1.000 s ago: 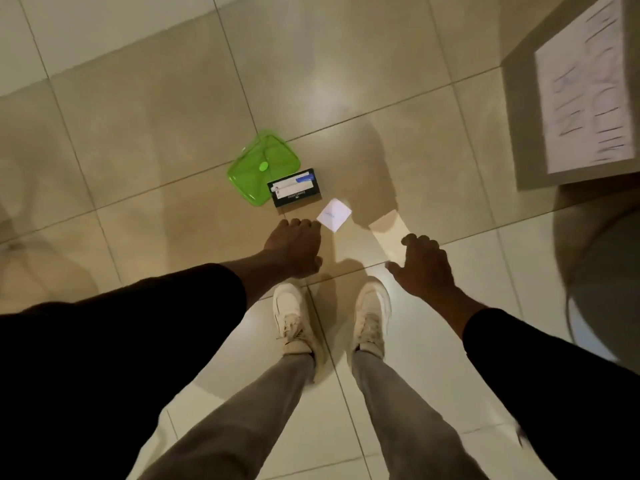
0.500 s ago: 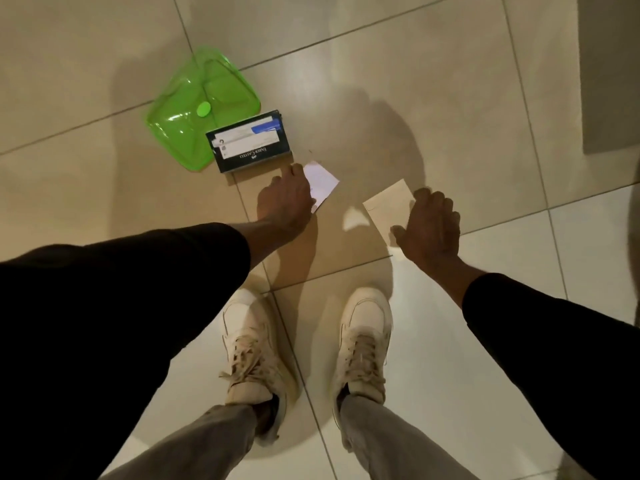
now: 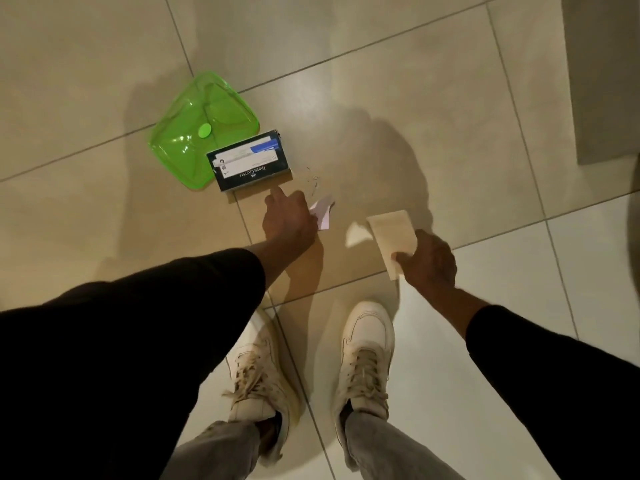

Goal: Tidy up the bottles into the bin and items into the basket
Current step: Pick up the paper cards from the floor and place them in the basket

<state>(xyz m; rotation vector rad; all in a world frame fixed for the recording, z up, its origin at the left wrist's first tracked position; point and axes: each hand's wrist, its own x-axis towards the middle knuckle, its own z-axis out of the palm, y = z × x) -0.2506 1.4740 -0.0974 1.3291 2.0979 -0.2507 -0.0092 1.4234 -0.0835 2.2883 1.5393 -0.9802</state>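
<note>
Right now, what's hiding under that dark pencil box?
The dark pencil box lies on one corner of the green plastic lid; the rest sits on the floor tile. Anything else beneath it is covered, so I can't tell.

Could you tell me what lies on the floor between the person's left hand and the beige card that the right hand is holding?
In the head view, a small white paper lies beside the left hand; then bare tile up to the beige card.
</note>
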